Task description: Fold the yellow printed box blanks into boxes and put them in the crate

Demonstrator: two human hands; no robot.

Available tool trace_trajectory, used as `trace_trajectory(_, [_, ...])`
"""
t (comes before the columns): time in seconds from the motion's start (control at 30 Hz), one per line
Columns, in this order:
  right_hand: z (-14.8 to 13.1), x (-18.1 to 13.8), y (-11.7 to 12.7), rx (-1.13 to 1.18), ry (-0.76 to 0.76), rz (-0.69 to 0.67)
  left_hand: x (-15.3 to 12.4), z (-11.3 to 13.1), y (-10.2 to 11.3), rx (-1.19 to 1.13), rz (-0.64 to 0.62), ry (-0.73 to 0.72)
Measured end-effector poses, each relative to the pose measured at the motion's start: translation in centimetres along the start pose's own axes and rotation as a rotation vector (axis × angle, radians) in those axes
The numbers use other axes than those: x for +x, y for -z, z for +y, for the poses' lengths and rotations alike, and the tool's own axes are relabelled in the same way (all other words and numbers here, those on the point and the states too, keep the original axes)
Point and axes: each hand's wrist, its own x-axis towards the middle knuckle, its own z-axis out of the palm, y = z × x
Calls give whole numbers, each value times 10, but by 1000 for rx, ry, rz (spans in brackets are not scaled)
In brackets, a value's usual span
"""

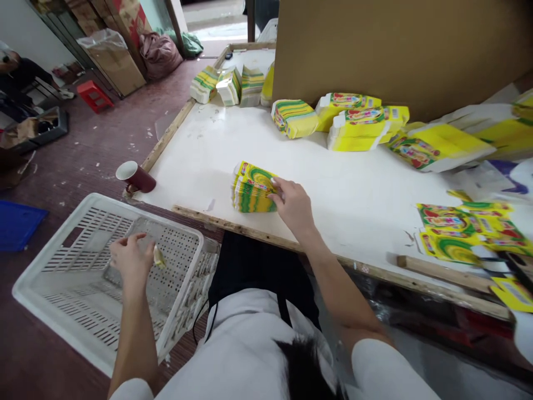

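On the white tabletop, a fanned stack of flat yellow-and-green printed cartons (255, 194) lies near the front edge. My right hand (291, 203) grips its right end, thumb and fingers pinching the top carton's edge. My left hand (132, 255) hovers over a white plastic basket (94, 205), its fingers curved and apart with nothing between them. Just right of those fingers is a small yellow-and-white piece (159, 256); whether it is in the air or lying in the basket I cannot tell.
A maroon mug (139, 179) stands at the table's left corner. Bundled cartons (295, 118) line the back below a large cardboard sheet (395, 50). Loose printed cartons (452, 247) and a wooden stick (445, 272) lie at right. A red stool (94, 95) and a seated person are farther off.
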Motion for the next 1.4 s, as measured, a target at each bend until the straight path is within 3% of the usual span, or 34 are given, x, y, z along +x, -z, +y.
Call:
trace_trajectory(0.07, [0, 2, -2, -33, 9, -2, -8, 4, -5, -104, 14, -38])
trace_trajectory(0.13, [-10, -1, 1, -63, 32, 34, -25, 27, -14, -388, -24, -87])
trace_trajectory(0.23, [-38, -15, 10, -10, 58, 31, -61, 85, -35, -926, -270, -134])
trace_trajectory(0.3, [-56, -30, 11, 138, 72, -71, -82, 128, -46, -1238, -455, -198])
trace_trajectory(0.33, [-64, -39, 9, 230, 69, -146, -90, 147, -50, -1356, -470, -194])
trace_trajectory(0.4, [-75, -56, 2, 454, 31, -281, -99, 177, -54, -1449, -538, -140])
trace_trajectory(0.5, [-83, -75, -10, 778, -37, -371, -98, 202, -50, -1465, -497, -56])
trace_trajectory(0.57, [-86, -82, -15, 853, -45, -383, -93, 207, -47, -1483, -431, -1])
trace_trajectory(0.7, [-84, -79, -19, 754, -62, -347, -90, 201, -48, -1484, -402, 44])
trace_trajectory(0.8, [-74, -72, -18, 703, -61, -250, -95, 186, -57, -1470, -457, -2])
trace_trajectory(0.97, [-57, -71, -12, 558, 35, -180, -93, 156, -67, -1417, -409, 69])
trace_trajectory(1.03, [-52, -71, -8, 425, 105, -119, -82, 146, -57, -1376, -509, -11])
trace_trajectory(1.1, [-48, -71, -1, 262, 216, -80, -69, 140, -39, -1301, -584, -206])
trace_trajectory(1.23, [-49, -70, 6, 104, 562, -163, -58, 144, -10, -804, -733, -590])
trace_trajectory(1.3, [-53, -72, 3, 106, 620, -132, -66, 153, -11, -588, -831, -610])
trace_trajectory(1.4, [-62, -82, -10, 123, 474, 130, -85, 166, -23, -552, -784, -467])
